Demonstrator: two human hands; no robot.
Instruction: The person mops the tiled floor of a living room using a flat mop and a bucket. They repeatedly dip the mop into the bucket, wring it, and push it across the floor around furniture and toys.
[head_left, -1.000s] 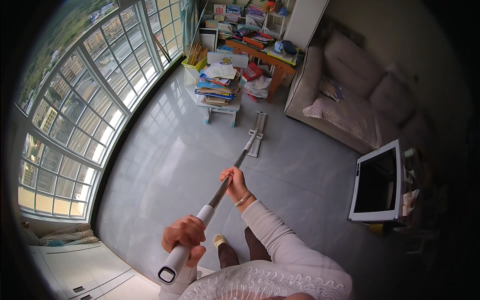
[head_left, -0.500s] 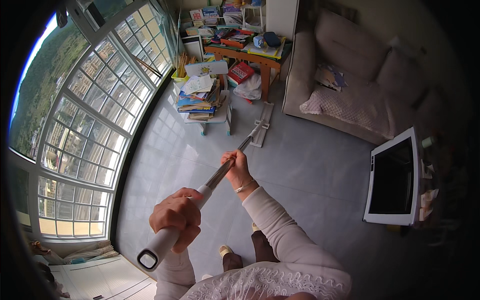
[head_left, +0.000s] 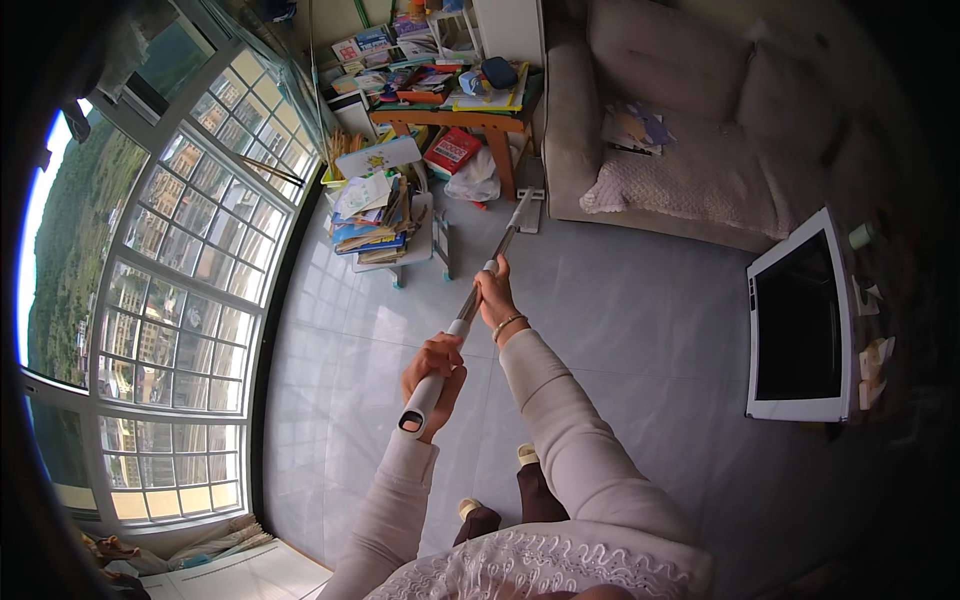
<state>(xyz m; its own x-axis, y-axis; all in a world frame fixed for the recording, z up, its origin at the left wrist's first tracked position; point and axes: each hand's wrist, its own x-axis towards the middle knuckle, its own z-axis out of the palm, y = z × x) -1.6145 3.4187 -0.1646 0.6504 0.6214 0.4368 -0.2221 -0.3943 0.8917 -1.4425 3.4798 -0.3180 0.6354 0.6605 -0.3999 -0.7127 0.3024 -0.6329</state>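
Both my hands are wrapped around the pole of a flat mop point(head_left: 467, 307). Nearer to me, my left hand point(head_left: 434, 376) grips the white handle, whose end points back toward my body. Farther along, my right hand point(head_left: 495, 293) closes on the metal part of the shaft, a bracelet at its wrist. The pole runs forward and slightly right to the mop head point(head_left: 530, 212). That head rests on the grey floor point(head_left: 620, 300), partly in the gap between the wooden desk and the sofa.
A small chair point(head_left: 421, 240) piled with books and papers stands left of the mop head. Behind it is a cluttered wooden desk point(head_left: 507, 122), with a plastic bag point(head_left: 474, 178) beneath. A sofa point(head_left: 570, 160) stands at right, a white-framed screen point(head_left: 800, 320) nearer, and windows point(head_left: 180, 340) line the left.
Both hands have pushed forward, away from my body. The mop head has slid farther in, toward the gap between the desk and sofa. Both hands keep their grip on the pole.
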